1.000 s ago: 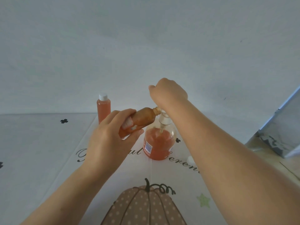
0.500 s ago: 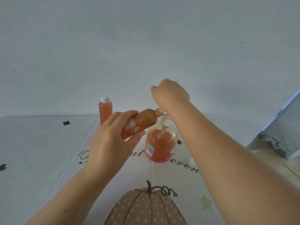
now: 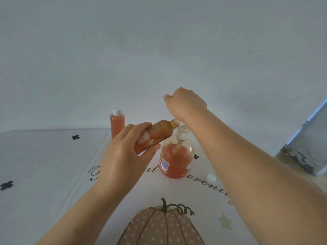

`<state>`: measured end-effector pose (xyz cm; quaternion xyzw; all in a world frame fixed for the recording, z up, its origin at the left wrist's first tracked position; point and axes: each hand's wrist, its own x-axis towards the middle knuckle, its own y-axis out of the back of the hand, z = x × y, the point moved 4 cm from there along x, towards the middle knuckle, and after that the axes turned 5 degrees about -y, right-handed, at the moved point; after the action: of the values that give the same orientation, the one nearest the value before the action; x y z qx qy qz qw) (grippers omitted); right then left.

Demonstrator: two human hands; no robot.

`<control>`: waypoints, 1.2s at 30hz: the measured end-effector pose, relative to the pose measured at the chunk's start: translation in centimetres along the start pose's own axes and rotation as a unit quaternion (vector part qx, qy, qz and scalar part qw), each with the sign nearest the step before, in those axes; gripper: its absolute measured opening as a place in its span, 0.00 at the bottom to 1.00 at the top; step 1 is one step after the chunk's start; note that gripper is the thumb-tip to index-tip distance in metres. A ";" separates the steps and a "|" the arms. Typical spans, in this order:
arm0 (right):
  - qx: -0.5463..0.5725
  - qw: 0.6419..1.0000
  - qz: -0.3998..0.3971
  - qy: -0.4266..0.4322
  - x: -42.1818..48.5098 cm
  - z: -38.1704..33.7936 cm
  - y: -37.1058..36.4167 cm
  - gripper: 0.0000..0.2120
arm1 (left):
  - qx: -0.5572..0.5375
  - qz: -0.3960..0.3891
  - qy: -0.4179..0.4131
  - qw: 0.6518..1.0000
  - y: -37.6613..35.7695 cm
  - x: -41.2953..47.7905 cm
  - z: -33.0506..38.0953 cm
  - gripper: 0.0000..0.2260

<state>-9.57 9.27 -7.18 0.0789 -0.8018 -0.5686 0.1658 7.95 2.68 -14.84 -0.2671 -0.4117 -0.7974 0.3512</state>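
My left hand (image 3: 123, 156) grips a small amber bottle (image 3: 157, 132), tilted with its open neck pointing right and up toward the pump of a round dispenser bottle (image 3: 174, 161). The dispenser stands on the table, roughly half full of orange liquid, with a white pump collar. My right hand (image 3: 185, 101) is above the pump with fingers curled downward; the pump head is hidden beneath it, so what it holds cannot be seen. The small bottle's mouth meets the spot under my right hand.
A second small bottle (image 3: 117, 123) of orange liquid with a white cap stands upright behind my left hand. A loose white cap (image 3: 211, 178) lies right of the dispenser. The tablecloth (image 3: 53, 165) shows a pumpkin print. A grey slab (image 3: 307, 147) leans at the right edge.
Both hands and the tilted bottle keep the same pose over the dispenser. The view has shifted slightly; nothing was let go or taken up.
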 end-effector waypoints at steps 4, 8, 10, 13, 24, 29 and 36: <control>0.009 1.000 0.012 -0.001 0.1 0.0 -0.1 0.20 | 0.005 0.007 -0.005 1.000 0.1 0.1 0.1 0.20; 0.012 1.000 0.012 -0.010 -0.1 0.3 -0.8 0.19 | 0.017 -0.002 -0.002 1.000 -0.1 0.0 -0.3 0.21; 0.007 1.000 0.004 -0.021 -0.2 0.3 -1.2 0.20 | 0.024 -0.006 0.004 1.000 -0.2 -0.1 -0.5 0.21; 0.013 0.999 -0.006 -0.033 -0.1 0.3 -1.3 0.20 | 0.024 -0.009 0.014 1.000 -0.2 0.0 -0.6 0.21; 0.074 0.997 0.030 -0.020 0.5 0.2 0.2 0.19 | -0.075 -0.042 0.080 0.993 -0.5 -0.1 -0.4 0.16; 0.118 0.993 0.014 -0.025 0.6 0.3 0.4 0.20 | -0.079 -0.064 0.091 0.991 -0.5 0.2 -0.2 0.15; 0.110 0.994 0.025 -0.008 0.7 0.8 1.9 0.19 | -0.071 -0.063 0.106 0.990 -0.7 0.7 0.0 0.13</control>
<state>-10.38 10.38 -5.54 0.0721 -0.8623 -0.4738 0.1634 6.97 2.72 -14.72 -0.1787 -0.3306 -0.8688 0.3225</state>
